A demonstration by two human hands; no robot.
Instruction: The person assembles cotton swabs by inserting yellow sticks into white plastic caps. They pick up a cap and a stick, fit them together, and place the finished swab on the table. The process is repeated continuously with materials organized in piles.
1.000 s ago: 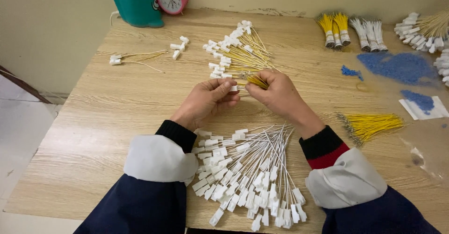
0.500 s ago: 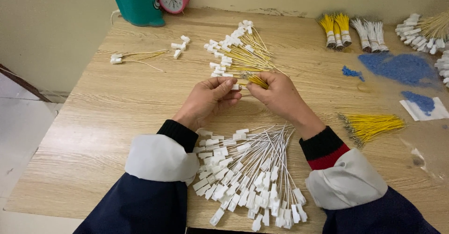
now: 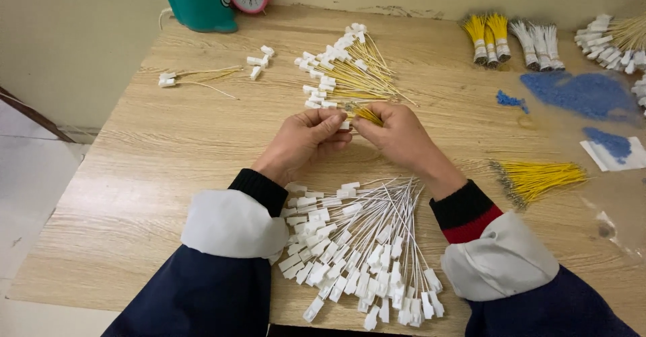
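Meeting at the worktop's (image 3: 168, 148) centre, the left hand (image 3: 306, 138) and right hand (image 3: 397, 135) both pinch one small yellow-wired connector (image 3: 363, 113) between their fingertips. Its wires run toward two o'clock under the right grip, its white plug end toward nine o'clock at the left thumb.

- Left hand (image 3: 304, 138) reaches up from seven o'clock, knuckles up, fingers curled, thumb pinching toward one o'clock.
- Right hand (image 3: 397, 135) comes from five o'clock, fingertips meeting the left's, closed.
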